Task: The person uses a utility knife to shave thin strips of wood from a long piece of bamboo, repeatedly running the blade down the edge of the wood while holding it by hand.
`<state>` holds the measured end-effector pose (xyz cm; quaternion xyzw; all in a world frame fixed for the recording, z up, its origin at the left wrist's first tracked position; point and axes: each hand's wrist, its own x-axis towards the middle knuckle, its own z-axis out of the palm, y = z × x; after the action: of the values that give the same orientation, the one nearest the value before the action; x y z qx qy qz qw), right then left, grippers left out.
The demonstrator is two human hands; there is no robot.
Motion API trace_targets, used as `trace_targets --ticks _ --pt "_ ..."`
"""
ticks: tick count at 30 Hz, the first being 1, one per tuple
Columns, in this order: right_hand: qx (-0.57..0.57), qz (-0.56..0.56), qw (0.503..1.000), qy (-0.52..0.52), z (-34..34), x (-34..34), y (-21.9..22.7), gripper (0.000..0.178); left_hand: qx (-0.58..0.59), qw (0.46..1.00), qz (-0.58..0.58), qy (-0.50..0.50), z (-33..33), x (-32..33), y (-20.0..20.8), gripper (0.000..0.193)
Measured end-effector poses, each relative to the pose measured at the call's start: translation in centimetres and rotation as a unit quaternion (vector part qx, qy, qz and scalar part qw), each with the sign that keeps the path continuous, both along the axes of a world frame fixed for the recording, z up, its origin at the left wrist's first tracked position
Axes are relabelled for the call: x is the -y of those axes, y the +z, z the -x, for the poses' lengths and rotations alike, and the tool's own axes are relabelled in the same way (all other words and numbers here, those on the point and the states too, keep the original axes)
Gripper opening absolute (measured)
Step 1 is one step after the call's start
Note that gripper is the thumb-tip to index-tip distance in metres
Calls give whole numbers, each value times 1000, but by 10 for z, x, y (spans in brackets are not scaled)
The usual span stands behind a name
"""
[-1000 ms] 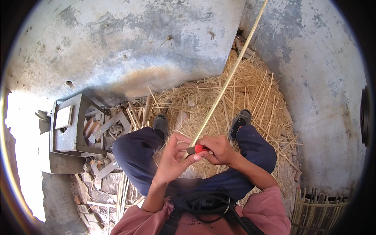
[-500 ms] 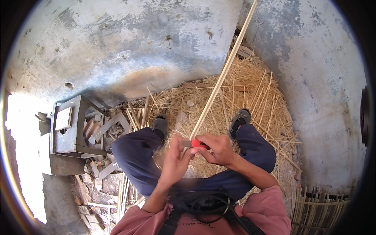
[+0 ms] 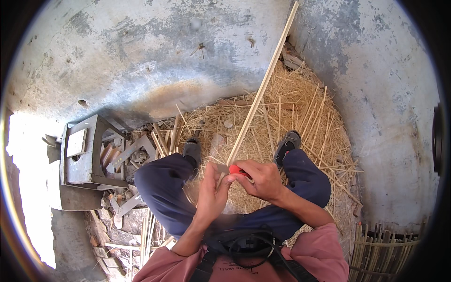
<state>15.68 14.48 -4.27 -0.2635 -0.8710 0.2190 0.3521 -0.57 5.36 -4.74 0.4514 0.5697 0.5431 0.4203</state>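
A long pale strip of split bamboo or wood [image 3: 259, 98] slants up and away to the far wall corner. Its near end passes between the fingers of my left hand [image 3: 210, 193], which is closed on it. My right hand [image 3: 264, 178] grips the red and black handle [image 3: 238, 170] of a knife. The grey blade [image 3: 222, 168] points left, across the strip and against my left fingers. My two thumbs meet just below the blade. How the edge lies on the strip is hidden by my fingers.
Straw-like shavings and thin strips [image 3: 300, 101] cover the floor around my shoes. At left stands a worn wooden box frame [image 3: 89, 150] beside scattered wood scraps [image 3: 123, 207]. Weathered walls [image 3: 141, 51] close in ahead and at right. A slatted bamboo basket or fence [image 3: 383, 254] is at lower right.
The strip's far end has swung left and drawn slightly nearer, so its tip now shows. My hands stay nearly in place, still closed on the strip and the knife.
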Motion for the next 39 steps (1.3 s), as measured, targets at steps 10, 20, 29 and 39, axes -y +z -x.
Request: trace_targets --ticks 10,20,29,39 --pt "27 -16 999 -36 -2 1 -1 33 -1 999 16 31 -6 -3 10 20" --pt "13 26 999 38 -8 -6 -1 31 105 994 -1 6 -3 -4 9 26" --pt "7 24 999 48 -6 -11 -3 30 -96 992 57 -56 9 2 2 40" --pt "41 39 998 25 -7 -7 7 32 -194 981 8 10 -3 2 7 27"
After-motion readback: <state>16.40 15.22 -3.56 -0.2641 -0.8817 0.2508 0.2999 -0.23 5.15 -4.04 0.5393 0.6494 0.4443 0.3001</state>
